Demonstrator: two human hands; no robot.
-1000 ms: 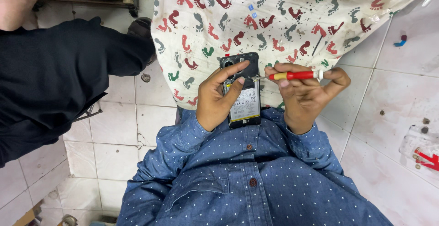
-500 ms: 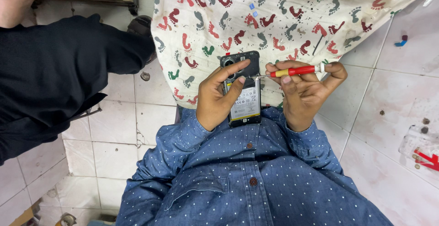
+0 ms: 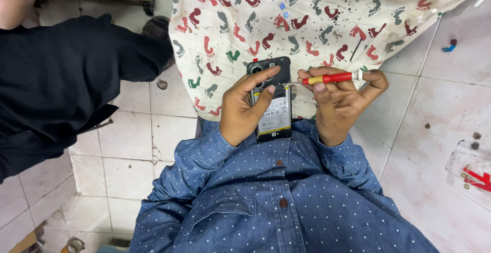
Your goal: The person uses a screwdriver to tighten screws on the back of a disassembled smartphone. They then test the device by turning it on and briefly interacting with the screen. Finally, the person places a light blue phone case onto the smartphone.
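Note:
My left hand (image 3: pixel 245 107) grips an opened black phone (image 3: pixel 271 112) held upright, its back cover off so the battery and camera block show; my index finger lies across the upper part. My right hand (image 3: pixel 340 102) holds a small screwdriver (image 3: pixel 327 78) with a red and yellow handle, lying sideways, its metal tip touching the phone's right edge just below the camera block. Both hands hover above my lap, over a blue dotted shirt (image 3: pixel 276 202).
A white cloth with coloured footprint shapes (image 3: pixel 307 17) covers the floor ahead. Another person's black sleeve (image 3: pixel 61 84) fills the left side. A clear plastic tray with a red tool (image 3: pixel 473 168) and loose screws lies on the tiles at right.
The screwdriver has stayed at the phone's upper right edge; my right fingers shifted slightly on the handle. The phone barely moved.

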